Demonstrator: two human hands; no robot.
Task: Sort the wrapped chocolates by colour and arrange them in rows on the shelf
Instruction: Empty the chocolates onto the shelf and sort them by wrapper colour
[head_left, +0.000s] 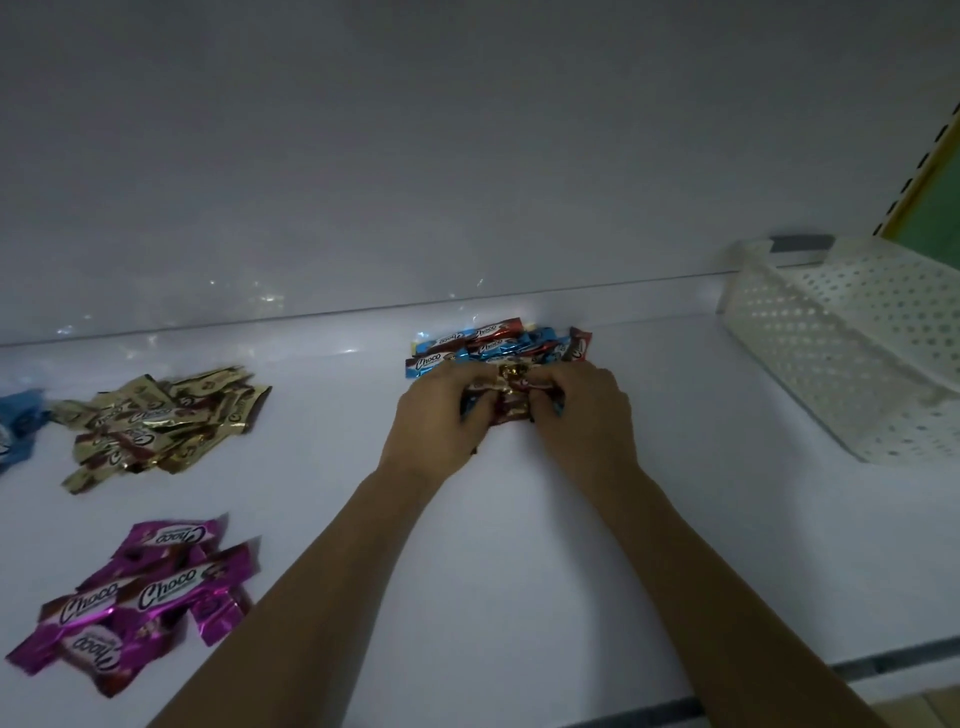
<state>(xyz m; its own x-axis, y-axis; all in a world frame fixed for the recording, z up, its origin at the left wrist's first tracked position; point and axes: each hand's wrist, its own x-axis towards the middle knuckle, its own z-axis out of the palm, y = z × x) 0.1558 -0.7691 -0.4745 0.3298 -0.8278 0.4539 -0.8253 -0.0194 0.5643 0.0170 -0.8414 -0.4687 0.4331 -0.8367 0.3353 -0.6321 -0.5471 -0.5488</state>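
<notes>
On the white shelf (519, 545), a mixed heap of blue and brown wrapped chocolates (498, 345) lies against the back wall. My left hand (436, 415) and my right hand (584, 410) meet at the heap's near edge, fingers curled round a small bunch of chocolates (511, 397) between them. A pile of gold chocolates (161, 421) sits at the left. A pile of purple chocolates (140, 597) lies nearer the front left. Blue chocolates (18, 421) show at the far left edge, mostly cut off.
A white perforated plastic basket (857, 343) lies tilted at the right of the shelf. The shelf's front edge (779, 675) runs along the bottom right. A slotted upright and a green panel (935, 208) stand at the far right.
</notes>
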